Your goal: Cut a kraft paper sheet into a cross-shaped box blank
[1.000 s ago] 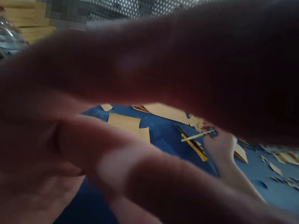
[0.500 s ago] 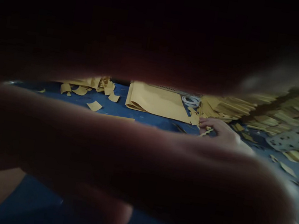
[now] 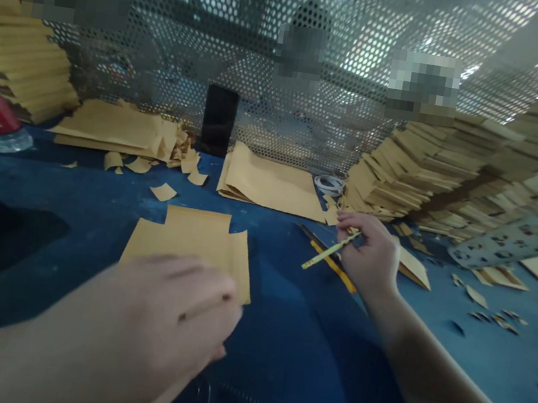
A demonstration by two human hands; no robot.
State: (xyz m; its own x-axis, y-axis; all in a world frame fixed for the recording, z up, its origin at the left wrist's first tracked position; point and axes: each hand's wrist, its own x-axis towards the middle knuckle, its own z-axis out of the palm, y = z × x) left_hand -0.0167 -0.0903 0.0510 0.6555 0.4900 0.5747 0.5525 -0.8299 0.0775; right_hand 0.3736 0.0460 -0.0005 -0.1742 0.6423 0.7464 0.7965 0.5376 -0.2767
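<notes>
with the brown paper piece (image 3: 196, 231) lying left of centre on the counter (image 3: 292, 319), the curled left hand (image 3: 165, 321), whose grip i cannot tell, would best press it flat, while the right hand (image 3: 367, 251), pinching a pale yellow stick (image 3: 324, 255), is best held clear.

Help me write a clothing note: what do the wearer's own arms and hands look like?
The left forearm and right forearm show no sleeves. The left hand, slightly blurred, and right hand are ungloved. No watch or bracelet is visible.
</notes>
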